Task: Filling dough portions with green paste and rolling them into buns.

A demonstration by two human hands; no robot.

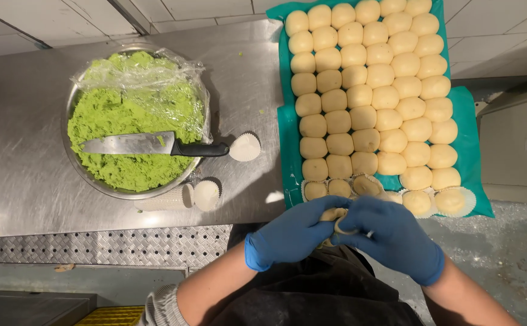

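Observation:
Both my hands wear blue gloves and meet just below the near end of a teal tray (467, 108). My left hand (293, 232) and my right hand (390, 235) together pinch one pale dough piece (335, 215) between the fingers. The tray holds several rows of round pale dough balls (366, 90). The nearest row sits in white paper cups (450, 202).
A metal bowl (88, 178) of green paste (124, 115), partly covered by plastic film, stands on the steel counter at left. A black-handled knife (155, 145) lies across it. Stacked paper cups (173, 198) and loose ones (245, 147) lie beside the bowl.

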